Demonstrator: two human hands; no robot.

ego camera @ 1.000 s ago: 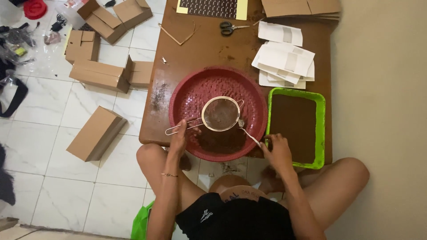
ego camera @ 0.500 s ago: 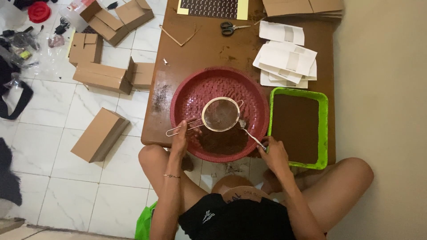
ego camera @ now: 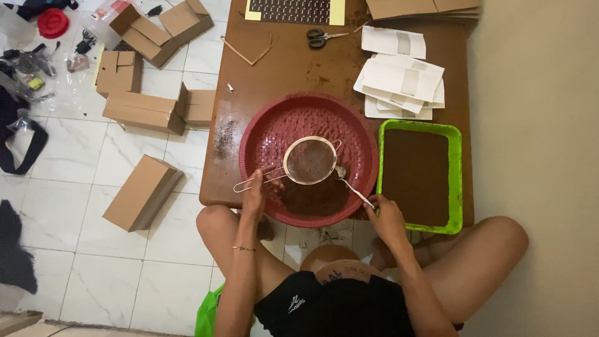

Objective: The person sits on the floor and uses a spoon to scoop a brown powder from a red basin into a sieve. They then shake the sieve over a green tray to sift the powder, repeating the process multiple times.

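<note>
Two hands: sieve (ego camera: 310, 160) handle points left, spoon (ego camera: 353, 186) slants right.

The light was even and fairly bright, soft indoor light with no hard shadows. A faint sheen lay on the white floor tiles (ego camera: 75, 262) and on the brown table (ego camera: 281, 81) near its left edge. The view was sharp at the centre; the sieve (ego camera: 310, 160) showed slight motion blur. Straight lines bowed a little toward the corners, from a wide lens.
</note>
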